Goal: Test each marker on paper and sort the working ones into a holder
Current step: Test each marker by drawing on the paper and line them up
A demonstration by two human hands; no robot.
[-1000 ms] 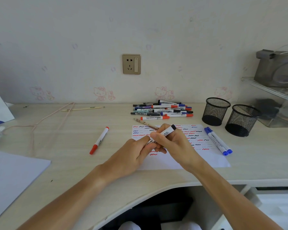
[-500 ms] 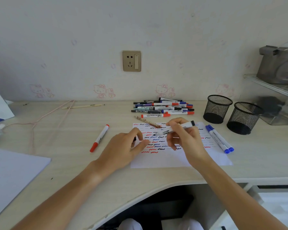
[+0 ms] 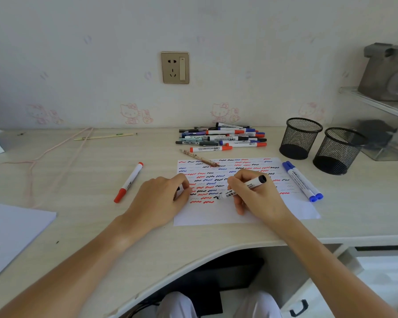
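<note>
Head view, big to small: surface (image 3: pixel 83 187) runs wall to wall, w/ a white paper (image 3: pixel 244 214) sheet centre, already covered in rows of red, blue & black squiggles down to abt two-thirds. So lots of testing looks done. Two mesh holders sit back right, the left holder (image 3: pixel 300 138) & right holder (image 3: pixel 339 151), touching or nearly so; both look empty from here, tho I can't see right to the bottom. So sorting into a holder hasn't started, as far as I can judge.

Pile of markers (image 3: pixel 223 138) lies behind the paper, prob. untested, maybe a dozen-plus left. Two blue markers (image 3: pixel 302 181) lie side by side along the paper's right edge, one red marker (image 3: pixel 129 182) lies well apart to the left. I can't tell which group is pass vs fail. A pencil (image 3: pixel 200 158) rests across the paper's top left corner.

Right hand (image 3: pixel 255 193) grip: fingers clenched round a black marker (image 3: pixel 241 189), tip down touching the paper at the end of the lowest row, black end up & to the right. Left hand (image 3: pixel 161 198) rests at the paper's left edge, fingers curled; something small & dark shows between them, prob. the cap, but can't tell for sure.
</note>
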